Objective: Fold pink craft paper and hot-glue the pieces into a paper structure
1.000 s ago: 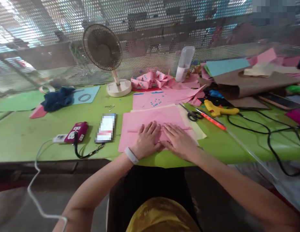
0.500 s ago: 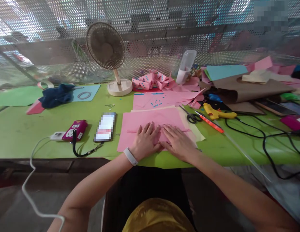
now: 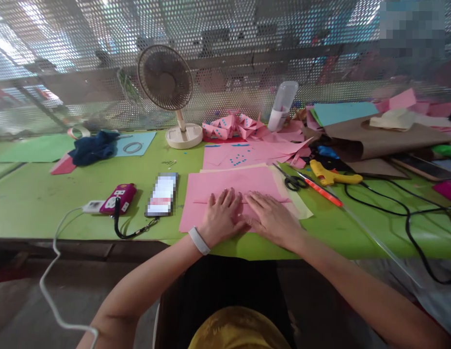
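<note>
Pink paper sheet [image 3: 233, 180] lies flat at the middle of the front edge of the green surface [image 3: 65, 203], both hands on it. Crosswise ridge in the paper, running under the fingers; can't tell if it's a fold or a second sheet's edge. Pale yellow sheet [image 3: 301, 208] sticks out from under its right side.

Left hand [image 3: 222, 217]: palm down, fingers spread a bit and near straight, pointing at the back edge. Thumb angled in to the right. White wristband [image 3: 199, 241] at the wrist, right over the front edge. Forearm comes in from lower left, elbow bent outward. Grip: released, laid flat on the paper, nothing grasped.

Right hand [image 3: 272, 217]: mirrors it, palm down, fingers together and slanting back-left. Thumb reaches left to the other thumb; contact between them unclear. Forearm runs out long to the lower right. Grip: also released, just resting on the paper.

Left of paper, near the front edge: smartphone [image 3: 162, 194], screen lit, then magenta device [image 3: 120, 198] with black wrist strap and white cable [image 3: 49, 286] dropping off the edge. Right of paper: black-handled scissors [image 3: 295, 182], red-orange stick tool [image 3: 324, 192], yellow glue gun [image 3: 334, 175]. Back edge: desk fan [image 3: 165, 80], dotted pink folded paper [image 3: 231, 127], clear bottle [image 3: 282, 105].
</note>
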The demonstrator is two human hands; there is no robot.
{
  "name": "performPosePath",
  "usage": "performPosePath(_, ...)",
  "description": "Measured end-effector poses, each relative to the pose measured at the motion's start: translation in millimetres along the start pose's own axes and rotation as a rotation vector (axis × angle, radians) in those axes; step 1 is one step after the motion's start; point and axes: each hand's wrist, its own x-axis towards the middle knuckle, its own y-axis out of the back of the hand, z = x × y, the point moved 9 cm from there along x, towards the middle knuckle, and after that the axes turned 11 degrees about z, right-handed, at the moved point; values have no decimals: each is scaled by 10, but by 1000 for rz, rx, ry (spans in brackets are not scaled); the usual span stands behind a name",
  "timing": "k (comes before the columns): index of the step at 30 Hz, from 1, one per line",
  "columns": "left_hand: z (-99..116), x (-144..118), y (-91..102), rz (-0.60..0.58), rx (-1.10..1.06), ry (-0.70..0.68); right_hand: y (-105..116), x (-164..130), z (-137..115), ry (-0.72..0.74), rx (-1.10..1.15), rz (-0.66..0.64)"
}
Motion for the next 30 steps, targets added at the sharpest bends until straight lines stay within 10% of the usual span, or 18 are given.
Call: performPosePath(30,4,6,-12,32,113,-43,5,125,-164,-56,78,-28)
